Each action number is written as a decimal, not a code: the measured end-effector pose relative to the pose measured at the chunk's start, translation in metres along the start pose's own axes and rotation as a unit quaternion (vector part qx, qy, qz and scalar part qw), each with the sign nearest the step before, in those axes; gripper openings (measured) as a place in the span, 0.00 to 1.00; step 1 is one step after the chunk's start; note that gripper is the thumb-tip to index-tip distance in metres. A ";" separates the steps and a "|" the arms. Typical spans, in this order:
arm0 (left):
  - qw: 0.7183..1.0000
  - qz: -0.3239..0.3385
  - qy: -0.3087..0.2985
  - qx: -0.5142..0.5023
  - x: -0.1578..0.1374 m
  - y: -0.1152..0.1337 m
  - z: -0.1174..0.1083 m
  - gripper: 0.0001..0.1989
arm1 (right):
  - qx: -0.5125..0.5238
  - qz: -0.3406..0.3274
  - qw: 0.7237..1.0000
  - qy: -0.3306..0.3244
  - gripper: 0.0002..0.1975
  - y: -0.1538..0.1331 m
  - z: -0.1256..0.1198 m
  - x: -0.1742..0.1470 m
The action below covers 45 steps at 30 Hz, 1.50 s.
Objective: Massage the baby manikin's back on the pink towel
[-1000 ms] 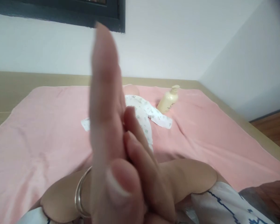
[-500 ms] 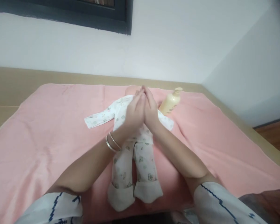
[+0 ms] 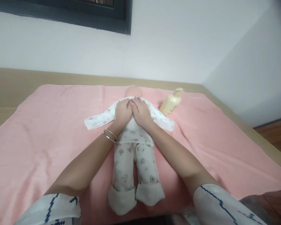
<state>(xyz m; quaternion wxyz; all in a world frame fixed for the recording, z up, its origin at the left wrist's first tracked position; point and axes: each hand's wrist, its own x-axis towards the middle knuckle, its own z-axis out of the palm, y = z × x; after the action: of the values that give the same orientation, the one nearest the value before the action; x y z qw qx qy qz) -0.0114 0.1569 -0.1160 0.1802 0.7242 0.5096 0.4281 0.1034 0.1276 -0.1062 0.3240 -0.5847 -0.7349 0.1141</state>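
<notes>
A baby doll lies on a pink blanket, its head at the far end and its face out of sight. It wears a white printed top and matching printed trousers with folded cuffs. My left hand, with two bangles at the wrist, rests flat on the upper body of the doll. Beside it my right hand also lies flat there, its fingers meeting those of the left. Both palms face down and are hidden.
A pale yellow pump bottle stands tilted on the blanket, right of the doll's sleeve. Behind the blanket runs a tan ledge along a white wall. A dark frame is set in the wall above.
My hands were pressed palm to palm above the doll. They have come apart and down, and now lie flat on its upper body. The bottle has not moved.
</notes>
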 end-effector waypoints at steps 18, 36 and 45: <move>0.999 -0.014 0.019 0.038 -0.025 -0.044 -0.003 0.23 | -0.189 -0.083 0.974 -0.093 0.32 -0.039 -0.003 -0.060; 0.998 -0.047 0.044 -0.017 -0.024 -0.036 -0.005 0.22 | -0.180 -0.066 0.977 -0.094 0.31 -0.032 -0.007 -0.052; 0.997 -0.053 0.052 -0.030 -0.024 -0.036 -0.003 0.21 | -0.106 -0.041 0.985 -0.134 0.32 0.003 -0.021 -0.010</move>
<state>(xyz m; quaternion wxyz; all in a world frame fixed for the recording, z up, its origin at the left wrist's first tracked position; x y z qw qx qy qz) -0.0376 0.1502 -0.1502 0.1979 0.6674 0.5425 0.4702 0.1190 0.1147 -0.0952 0.1636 -0.5649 -0.8026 0.0998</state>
